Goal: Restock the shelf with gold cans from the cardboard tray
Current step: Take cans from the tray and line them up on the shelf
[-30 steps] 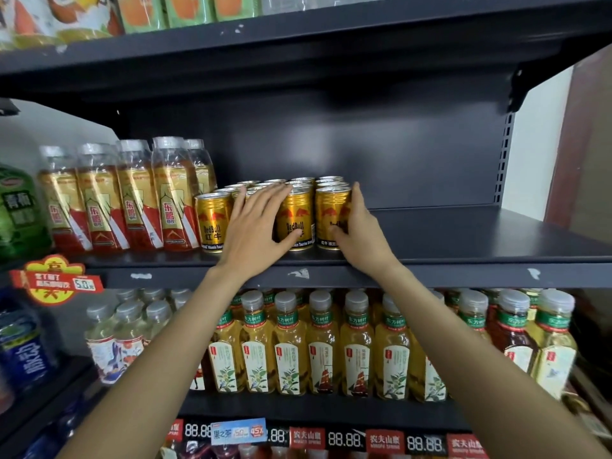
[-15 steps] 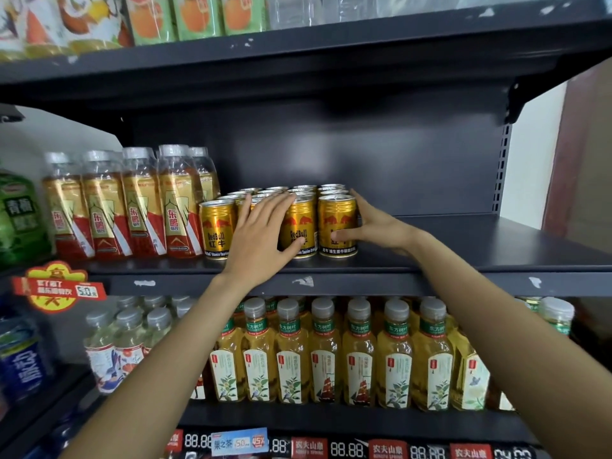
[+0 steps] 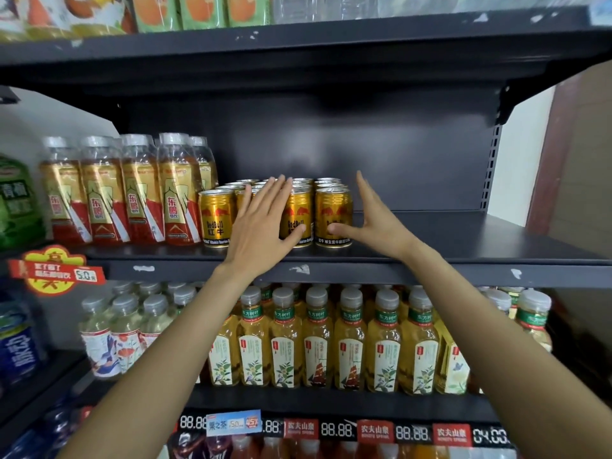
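Note:
Several gold cans (image 3: 333, 217) stand in rows on the dark middle shelf (image 3: 447, 240), packed beside each other. My left hand (image 3: 261, 226) lies flat with spread fingers over the front of the second can, its thumb touching the third can. My right hand (image 3: 374, 217) is open at the right side of the block, thumb tip on the rightmost front can, fingers pointing up. Neither hand holds a can. The cardboard tray is not in view.
Red-and-gold labelled bottles (image 3: 139, 193) stand just left of the cans. The shelf to the right of the cans is bare. Yellow tea bottles (image 3: 318, 339) fill the shelf below, with price tags (image 3: 374, 432) along its edge. A round red price sign (image 3: 54, 271) hangs at left.
My right hand has let go of the rightmost front can and opened, fingers now raised beside the block. My left hand stays flat on the can fronts.

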